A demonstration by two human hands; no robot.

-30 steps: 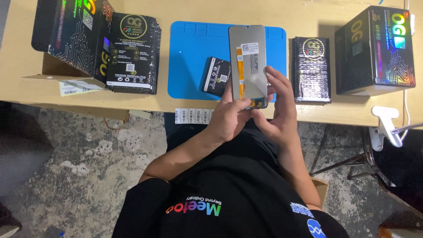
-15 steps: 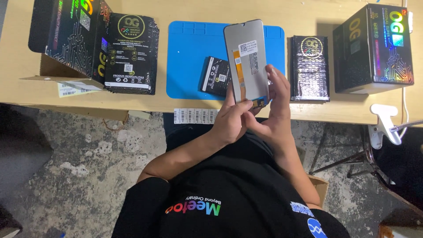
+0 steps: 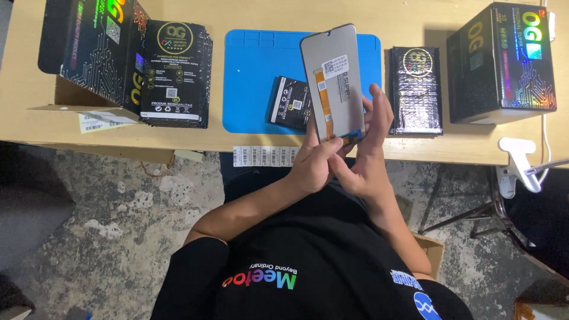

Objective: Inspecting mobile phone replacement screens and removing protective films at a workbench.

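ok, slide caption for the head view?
Both hands hold a grey rectangular phone screen panel upright above the blue work mat.

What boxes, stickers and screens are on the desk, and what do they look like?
Phone screen panel: held by both hands, grey back, white sticker.
Large box: far right, black, shiny rainbow print.
Silver pouch: beside the blue mat.
Black packet stack: left.
Barcode strip: desk edge, white.

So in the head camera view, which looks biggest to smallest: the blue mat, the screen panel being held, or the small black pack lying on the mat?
1. Blue mat, the largest.
2. Screen panel, held up off the table by both hands, so nearer the camera; it may look larger than it is.
3. Black pack, clearly the smallest.
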